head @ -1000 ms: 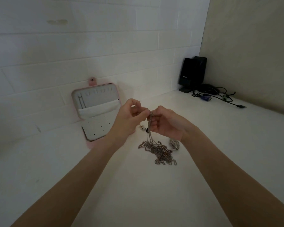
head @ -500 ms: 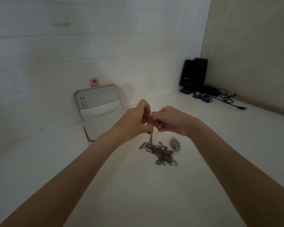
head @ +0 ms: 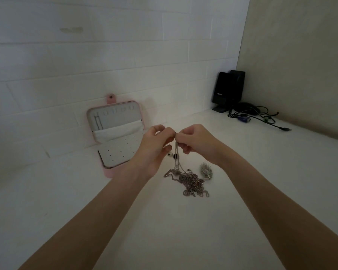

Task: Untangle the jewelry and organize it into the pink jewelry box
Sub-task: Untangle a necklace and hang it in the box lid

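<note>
Room: you faced one corner, where a white brick wall (head: 105, 55) met a plain beige wall (head: 300, 55) on your right.

Surface: one white counter (head: 164, 230) ran from you to both walls, dimly lit.

Arms: two, both bare, reaching forward from the bottom edge and meeting above the middle of the counter.

Pink jewelry box (head: 116, 133): one, open, its lid leaning upright against the brick wall and its base flat on the counter, just left of your hands. The lid showed a row of small hooks and a white pocket; the base showed a white panel dotted with holes. A pink snap tab stood up from the top of the lid.

Black speakers (head: 229, 90): two, one behind the other, standing in the far right corner.

Cables (head: 260, 115): one loose bundle beside the speakers; the number of leads could not be told.

Left hand (head: 154, 151) and right hand (head: 198, 144): your fingertips met and pinched the top of the chain strands between them, the other fingers curled in.

Tangled chains (head: 191, 184): one heap on the counter directly below your hands, with a few strands drawn up taut into your pinch. How many separate chains it held could not be told. A dark bead (head: 175, 156) hung on the raised strands.

Silver leaf-shaped pendant (head: 206, 170): one, lying at the right edge of the heap.
</note>
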